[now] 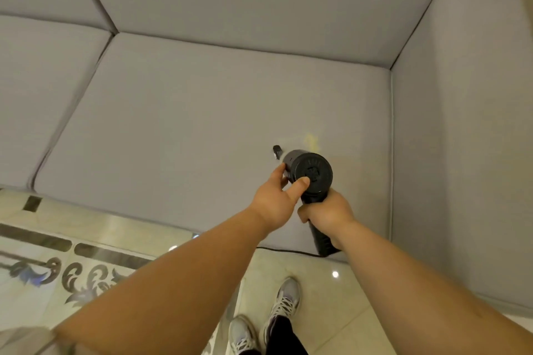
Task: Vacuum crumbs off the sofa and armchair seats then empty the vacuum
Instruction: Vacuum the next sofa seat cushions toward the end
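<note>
While the right hand is clenched round the grip of the black handheld vacuum, the left hand pinches its round body just ahead, above the sofa seat. Rigid plastic, seemingly light, it handles best by that grip, nozzle toward the yellowish crumbs beyond.

The grey sofa seat cushion fills the middle of the frame in front of me. A second seat cushion butts against it at the left, with a dark seam between them. A pale yellowish patch, probably crumbs though it is too blurred to be sure, lies on the main cushion right of centre. Below the sofa's front edge runs glossy beige tiled floor, with a dark scrolled inlay pattern at lower left. A thin black cord trails along the cushion's front edge. My two sneakers stand on the tiles at the bottom centre.
</note>
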